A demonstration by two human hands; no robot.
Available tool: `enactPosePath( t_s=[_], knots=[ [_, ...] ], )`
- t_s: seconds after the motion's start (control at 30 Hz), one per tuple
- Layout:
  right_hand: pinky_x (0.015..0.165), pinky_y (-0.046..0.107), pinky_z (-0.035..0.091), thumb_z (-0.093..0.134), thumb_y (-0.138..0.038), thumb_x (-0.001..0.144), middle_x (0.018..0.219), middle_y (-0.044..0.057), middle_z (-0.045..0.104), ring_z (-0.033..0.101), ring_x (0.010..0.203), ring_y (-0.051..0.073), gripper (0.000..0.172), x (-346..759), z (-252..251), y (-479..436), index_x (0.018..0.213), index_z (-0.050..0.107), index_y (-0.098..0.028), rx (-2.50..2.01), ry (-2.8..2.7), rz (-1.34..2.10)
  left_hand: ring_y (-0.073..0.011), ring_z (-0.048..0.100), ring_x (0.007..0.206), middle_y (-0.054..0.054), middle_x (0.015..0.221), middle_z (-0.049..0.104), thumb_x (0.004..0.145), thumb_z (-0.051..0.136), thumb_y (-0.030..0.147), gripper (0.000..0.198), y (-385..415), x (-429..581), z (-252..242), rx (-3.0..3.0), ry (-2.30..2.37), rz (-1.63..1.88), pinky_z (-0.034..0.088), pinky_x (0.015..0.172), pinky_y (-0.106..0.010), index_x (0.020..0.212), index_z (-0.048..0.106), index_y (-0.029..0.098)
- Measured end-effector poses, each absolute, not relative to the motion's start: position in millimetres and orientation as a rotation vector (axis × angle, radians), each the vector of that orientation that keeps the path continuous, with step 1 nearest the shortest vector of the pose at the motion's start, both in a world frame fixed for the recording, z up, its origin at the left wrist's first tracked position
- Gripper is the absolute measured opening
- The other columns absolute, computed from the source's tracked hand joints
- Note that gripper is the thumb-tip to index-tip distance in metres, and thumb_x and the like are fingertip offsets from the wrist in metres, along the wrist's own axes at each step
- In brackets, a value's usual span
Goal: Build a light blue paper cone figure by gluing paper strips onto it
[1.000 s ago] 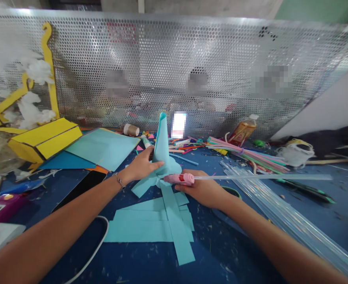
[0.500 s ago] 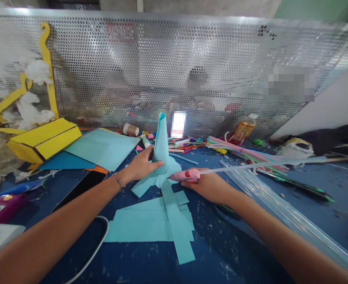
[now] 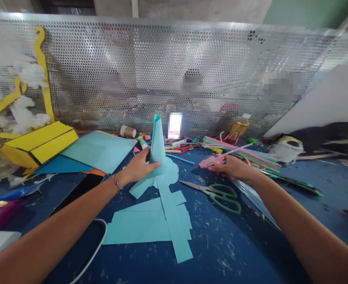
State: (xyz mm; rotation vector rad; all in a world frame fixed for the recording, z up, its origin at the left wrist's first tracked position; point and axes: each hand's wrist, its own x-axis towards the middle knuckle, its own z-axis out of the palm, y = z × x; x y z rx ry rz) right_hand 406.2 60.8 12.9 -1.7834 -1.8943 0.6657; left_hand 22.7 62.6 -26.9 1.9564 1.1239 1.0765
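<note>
Left grip (image 3: 140, 167): narrow, fingers wrapped against the base of the teal paper cone (image 3: 157, 146).
Right grip (image 3: 233, 167): holding a pink hot glue gun (image 3: 215, 160), right of the cone, not touching it.
Cone: upright on the blue work surface (image 3: 221, 240), tip up, flared paper at its foot.
Paper strips (image 3: 150, 228): teal, layered, in front of the cone.
Scissors (image 3: 218, 197): green-handled, lying right of the cone, under the right grip.
Pipe cleaners (image 3: 241, 150): multicoloured bundle, behind and right of the cone.
Yellow box (image 3: 39, 144): left of the cone, well apart.
</note>
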Motion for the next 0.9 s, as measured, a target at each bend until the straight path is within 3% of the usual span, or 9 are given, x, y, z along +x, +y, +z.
enactPosePath(
  t_s=[0.1,0.23,0.4,0.47,0.53,0.63,0.73,0.9],
  knots=[
    [0.041,0.03,0.034,0.077,-0.053,0.079,0.055,0.006,0.064,0.053,0.042,0.017,0.038,407,10,63,0.067,0.067,-0.019,-1.916,-1.945,0.657,-0.0348,0.066,0.118,-0.013,0.133,0.068,0.085,0.077,0.04,0.057,63,22,-27,1.959,1.128,1.074,0.054,0.104,-0.054,0.136,0.058,0.021],
    [0.049,0.033,0.03,0.073,-0.06,0.082,0.049,0.007,0.059,0.052,0.045,0.018,0.047,404,19,56,0.058,0.061,-0.021,-2.065,-2.026,0.398,-0.0346,0.066,0.117,-0.013,0.132,0.068,0.085,0.077,0.039,0.057,63,22,-28,1.957,1.124,1.074,0.054,0.102,-0.054,0.137,0.058,0.022],
    [0.055,0.035,0.033,0.069,-0.073,0.081,0.058,0.012,0.063,0.059,0.058,0.026,0.055,394,40,43,0.068,0.067,-0.02,-2.158,-2.038,-0.015,-0.0336,0.066,0.117,-0.014,0.131,0.068,0.085,0.077,0.038,0.054,61,25,-24,1.93,1.124,1.079,0.055,0.101,-0.052,0.132,0.058,0.02],
    [0.061,0.038,0.042,0.067,-0.067,0.087,0.075,0.015,0.072,0.066,0.073,0.03,0.05,382,44,35,0.087,0.074,-0.018,-1.958,-2.209,-0.146,-0.0327,0.066,0.116,-0.013,0.129,0.068,0.084,0.077,0.039,0.054,59,26,-19,1.896,1.101,1.088,0.055,0.1,-0.05,0.131,0.058,0.019],
    [0.077,0.041,0.052,0.07,-0.052,0.091,0.109,0.015,0.076,0.07,0.096,0.031,0.043,363,44,24,0.119,0.072,-0.02,-1.52,-2.471,-0.078,-0.0324,0.067,0.114,-0.013,0.128,0.068,0.083,0.077,0.039,0.054,59,25,-14,1.833,1.067,1.122,0.057,0.097,-0.049,0.129,0.057,0.017],
    [0.1,0.045,0.051,0.082,-0.035,0.081,0.141,0.011,0.064,0.064,0.123,0.031,0.065,330,38,5,0.141,0.06,-0.026,-0.97,-2.707,0.015,-0.0332,0.068,0.111,-0.013,0.124,0.07,0.081,0.08,0.04,0.051,61,23,-7,1.715,1.054,1.205,0.057,0.093,-0.048,0.122,0.061,0.016],
    [0.1,0.047,0.052,0.08,-0.023,0.079,0.144,0.009,0.061,0.063,0.122,0.03,0.068,304,31,-10,0.143,0.058,-0.03,-0.703,-2.78,-0.016,-0.0331,0.067,0.113,-0.012,0.122,0.071,0.079,0.082,0.039,0.049,66,20,-5,1.571,1.031,1.291,0.056,0.096,-0.048,0.118,0.063,0.016],
    [0.087,0.045,0.054,0.068,-0.011,0.084,0.127,0.009,0.069,0.067,0.104,0.027,0.035,289,22,-17,0.115,0.074,-0.026,-0.41,-2.711,-0.046,-0.0316,0.067,0.113,-0.013,0.122,0.072,0.079,0.079,0.038,0.049,68,21,-4,1.519,1.007,1.32,0.057,0.094,-0.045,0.119,0.062,0.015]
  ],
)
